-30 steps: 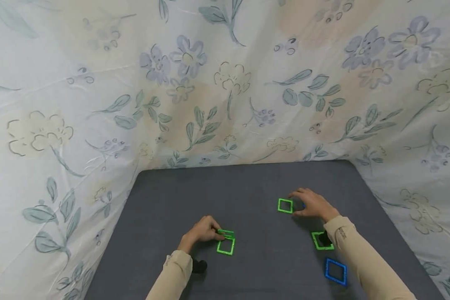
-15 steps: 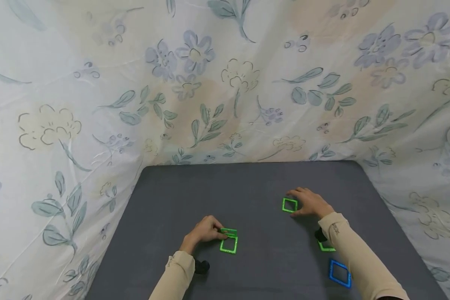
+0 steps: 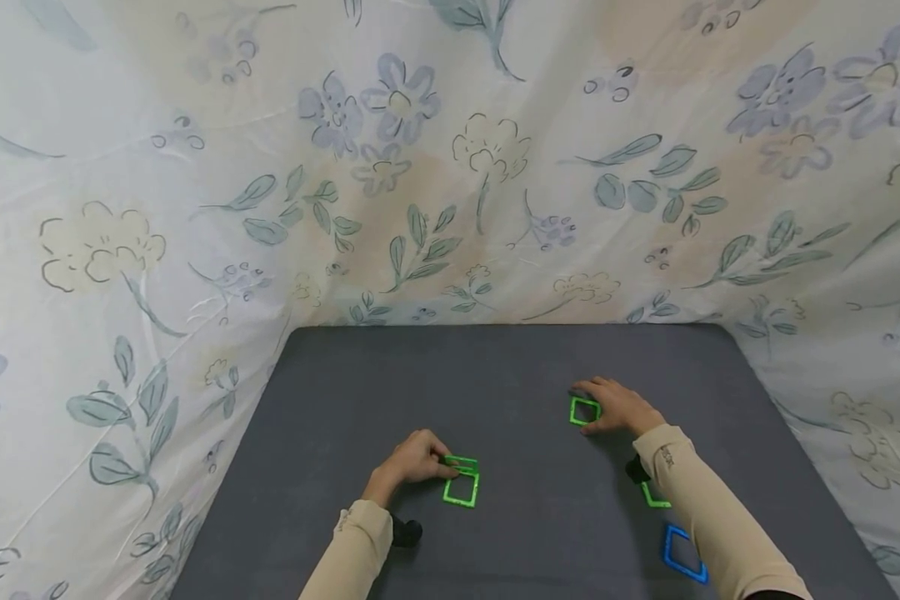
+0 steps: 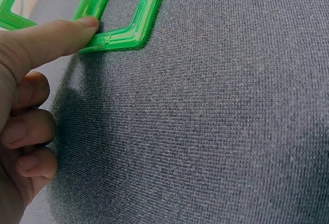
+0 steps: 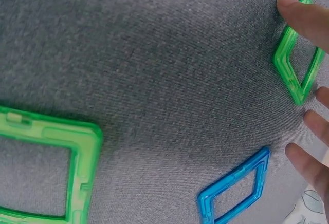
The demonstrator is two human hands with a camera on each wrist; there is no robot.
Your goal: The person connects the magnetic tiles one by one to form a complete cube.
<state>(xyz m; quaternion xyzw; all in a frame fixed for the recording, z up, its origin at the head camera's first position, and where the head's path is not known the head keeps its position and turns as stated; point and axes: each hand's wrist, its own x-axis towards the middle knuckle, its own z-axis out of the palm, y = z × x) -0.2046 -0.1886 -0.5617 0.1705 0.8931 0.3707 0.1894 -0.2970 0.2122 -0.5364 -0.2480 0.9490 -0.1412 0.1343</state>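
My left hand (image 3: 416,458) pinches a green square magnetic tile (image 3: 462,460) between thumb and fingers. That tile stands tilted up along the back edge of a second green tile (image 3: 461,503), which lies flat on the grey table. In the left wrist view the thumb presses where the two frames (image 4: 141,35) meet. Farther back on the right, my right hand (image 3: 621,407) spreads its thumb and fingers around another flat green tile (image 3: 573,410). The right wrist view has the thumb over one corner of this tile (image 5: 284,52), the other fingers apart from it.
A blue tile (image 5: 234,174) lies by the right fingers in the right wrist view. Another green tile (image 3: 656,503) and a blue tile (image 3: 669,550) lie partly under the right forearm. A flowered cloth (image 3: 495,208) hangs behind the grey table (image 3: 525,533).
My right hand has moved slightly left, so its thumb and fingers now surround the far green tile. The left hand keeps its pinch on the tilted tile. The head view has shifted a little.
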